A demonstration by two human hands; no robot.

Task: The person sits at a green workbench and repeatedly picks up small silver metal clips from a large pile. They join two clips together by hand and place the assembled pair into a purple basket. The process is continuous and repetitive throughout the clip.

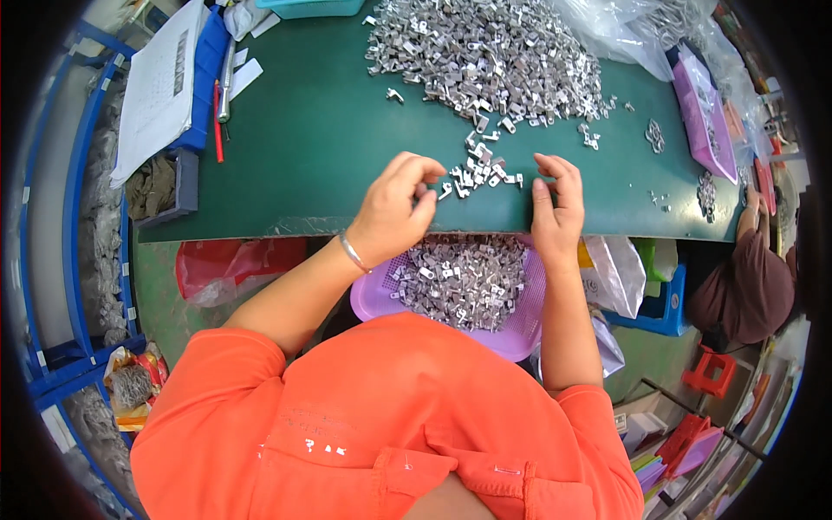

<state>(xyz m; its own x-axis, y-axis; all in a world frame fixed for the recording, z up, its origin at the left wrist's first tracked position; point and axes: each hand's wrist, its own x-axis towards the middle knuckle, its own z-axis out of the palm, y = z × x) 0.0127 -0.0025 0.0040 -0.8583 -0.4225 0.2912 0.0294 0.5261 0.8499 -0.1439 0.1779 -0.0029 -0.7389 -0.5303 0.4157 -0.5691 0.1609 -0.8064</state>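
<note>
A small cluster of silver bent metal brackets (478,173) lies on the green tabletop between my hands. Left of it, my left hand (397,208) has its fingers curled loosely and its thumb apart, with one bracket close to the fingertips. To the right, my right hand (559,204) is open, thumb and fingers spread, holding nothing visible. Beyond them spreads a large heap of the same brackets (494,61). Below the table's front edge, a purple perforated basket (368,290) holds many more brackets.
A purple tray (704,130) and clear plastic bags (598,30) stand at the right. Papers (160,87), a red pen (217,121) and a grey bin (180,182) sit at the left. Another person's arm and dark sleeve (745,277) show at the far right.
</note>
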